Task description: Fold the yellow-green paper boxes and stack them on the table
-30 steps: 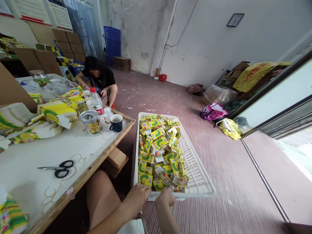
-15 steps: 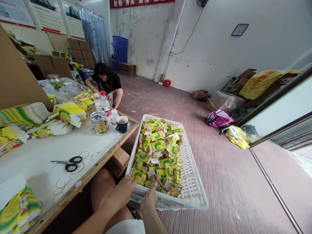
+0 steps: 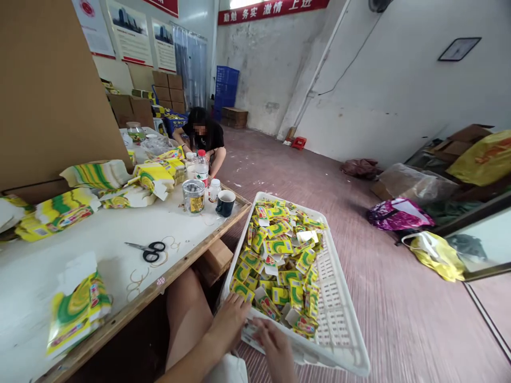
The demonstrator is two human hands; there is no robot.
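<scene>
- Left hand (image 3: 233, 316) bends its fingers over the near rim of the white basket (image 3: 330, 314), by the corner closest to the table; its thumb is hidden, but the hand appears clamped on that rim.
- Right hand (image 3: 273, 338) is just beside it, at the same rim, fingers curled and blurred; whether they pinch the plastic or hang just off it cannot be told.
- Directly beyond both hands the basket stretches away, its slotted bottom showing along the right side; what bears its weight is not visible.
- Small yellow boxes (image 3: 279, 246) lie jumbled in it, some with white flaps out, nearest the left fingers and heaped toward the far end.
- Judging by looks, the basket is stiff plastic, fairly light itself but weighted on the left by its load; the boxes seem to be thin card, light, easily crushed and apt to slide if tilted.
- Opposite rims, well spread, would seem a steadier hold than two hands close together at one corner.
- Left of the grip stands the table (image 3: 120, 226), with scissors (image 3: 146, 248) on it and a dark mug (image 3: 225, 204) farther off.
- Well beyond the grip, a co-worker (image 3: 207, 137) bends forward.
</scene>
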